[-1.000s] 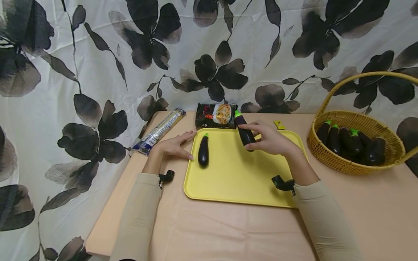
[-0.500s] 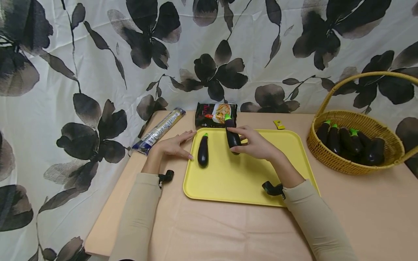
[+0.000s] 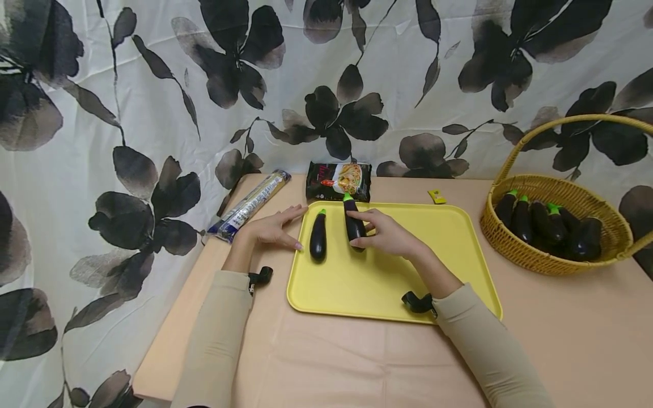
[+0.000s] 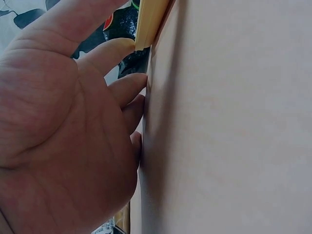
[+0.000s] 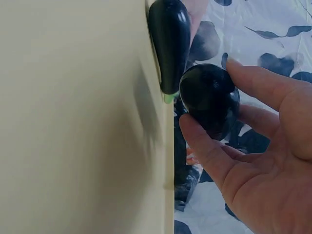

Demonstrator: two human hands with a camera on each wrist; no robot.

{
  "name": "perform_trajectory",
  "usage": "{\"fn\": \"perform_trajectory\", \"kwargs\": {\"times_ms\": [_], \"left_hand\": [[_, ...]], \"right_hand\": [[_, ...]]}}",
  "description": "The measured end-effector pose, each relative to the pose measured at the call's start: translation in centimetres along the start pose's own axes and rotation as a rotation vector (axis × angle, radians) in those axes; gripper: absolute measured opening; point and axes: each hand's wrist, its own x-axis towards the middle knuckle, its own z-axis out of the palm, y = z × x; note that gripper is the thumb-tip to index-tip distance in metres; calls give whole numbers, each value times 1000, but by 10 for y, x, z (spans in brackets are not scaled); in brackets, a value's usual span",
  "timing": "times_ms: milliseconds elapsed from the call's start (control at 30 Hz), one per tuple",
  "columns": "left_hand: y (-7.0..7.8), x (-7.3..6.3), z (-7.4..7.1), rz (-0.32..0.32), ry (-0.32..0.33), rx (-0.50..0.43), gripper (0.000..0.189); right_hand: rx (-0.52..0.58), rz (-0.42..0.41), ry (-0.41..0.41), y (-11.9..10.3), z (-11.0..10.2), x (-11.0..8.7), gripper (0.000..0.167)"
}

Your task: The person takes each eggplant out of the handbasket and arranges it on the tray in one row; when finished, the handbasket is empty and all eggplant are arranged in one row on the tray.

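Observation:
My right hand [image 3: 390, 233] pinches a dark purple eggplant [image 3: 353, 222] with a green stem end between thumb and fingers. In the right wrist view that eggplant [image 5: 207, 97] shows its rounded end, held just over the yellow tray, its stem pointing away. A second eggplant [image 3: 318, 238] lies lengthwise on the left part of the tray [image 3: 408, 277], parallel to the held one and a short gap from it. At the tray's left edge rests my left hand [image 3: 270, 229], fingers extended and spread; the left wrist view shows a fingertip against the rim [image 4: 145, 34].
A wicker basket [image 3: 541, 262] with a tall handle, holding several eggplants, stands at the right. Behind the tray lies a black food packet [image 3: 326, 181], with a small yellow packet [image 3: 437, 196] farther right. A long silver-blue package [image 3: 250, 205] lies at the table's left edge.
My right hand has carried the eggplant leftward across the tray and lower, toward the lying eggplant. The left hand has stayed at the tray's edge.

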Motion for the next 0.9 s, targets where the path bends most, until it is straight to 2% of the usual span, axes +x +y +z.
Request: {"fn": "perform_trajectory", "kwargs": {"times_ms": [167, 367, 567, 900], "left_hand": [[0, 0, 0, 29, 5, 5, 119], [1, -2, 1, 26, 1, -4, 118], [0, -1, 0, 28, -1, 9, 119], [0, 0, -1, 34, 2, 17, 118]], "right_hand": [[3, 27, -23, 2, 6, 2, 75], [-10, 26, -63, 3, 14, 7, 74], [-26, 2, -71, 5, 21, 9, 74], [-40, 17, -96, 2, 25, 10, 74]]}}
